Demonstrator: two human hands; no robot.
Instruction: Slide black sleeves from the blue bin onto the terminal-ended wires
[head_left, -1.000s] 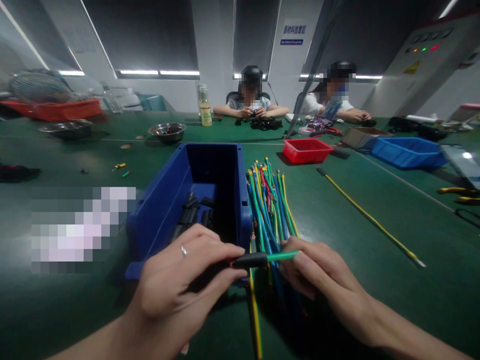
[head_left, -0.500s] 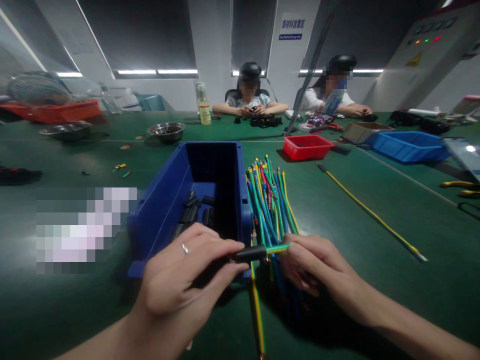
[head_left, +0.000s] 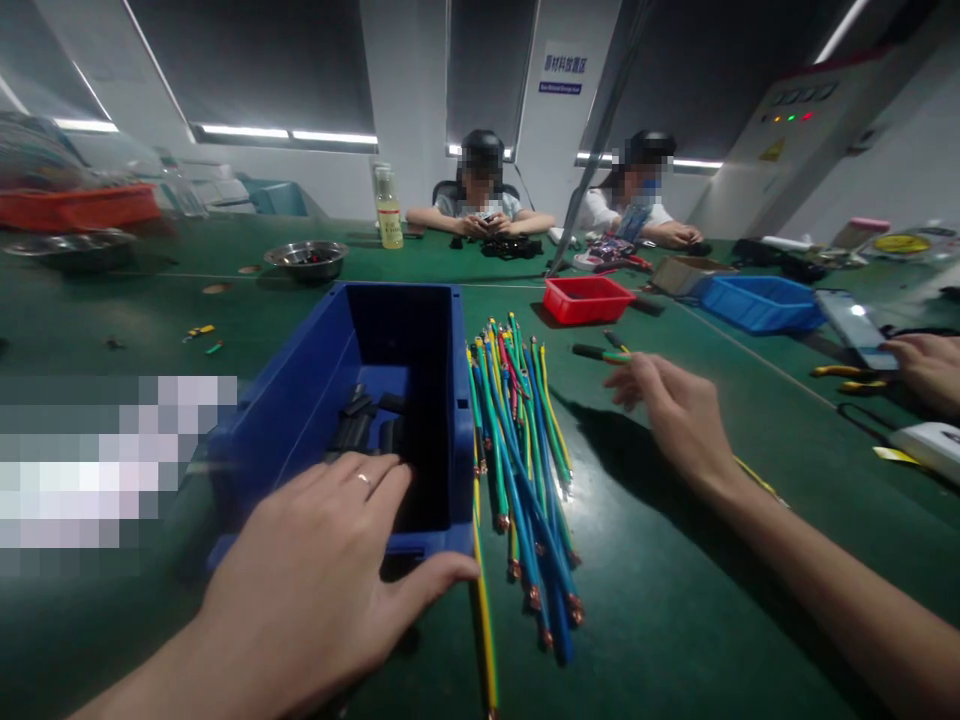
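My left hand (head_left: 322, 560), with a ring on one finger, reaches over the near edge of the dark blue bin (head_left: 463, 450). Its thumb is spread away from the fingers, and I see nothing held in it. Inside the bin lie several short black sleeves (head_left: 352, 425). Over the table to the right, my right hand (head_left: 675, 415) pinches a green-yellow wire (head_left: 617, 357) whose end carries a black sleeve (head_left: 587, 351). Between my hands lies a bundle of blue, green-yellow and red wires (head_left: 525, 470) with bare copper ends. Another sleeved wire (head_left: 759, 482) is partly hidden behind my right arm.
A red tray (head_left: 589, 303) and a light blue tray (head_left: 761, 305) stand beyond the wires. Metal bowls (head_left: 307, 262) and a bottle (head_left: 388, 215) are further back. Two people sit opposite. Another person's hand (head_left: 930, 365) is beside a phone (head_left: 855, 325) at the right.
My right hand has carried the sleeved wire away to the right and forward. My left hand has let go of the black sleeve and moved to the bin. Another person's hand has appeared at right.
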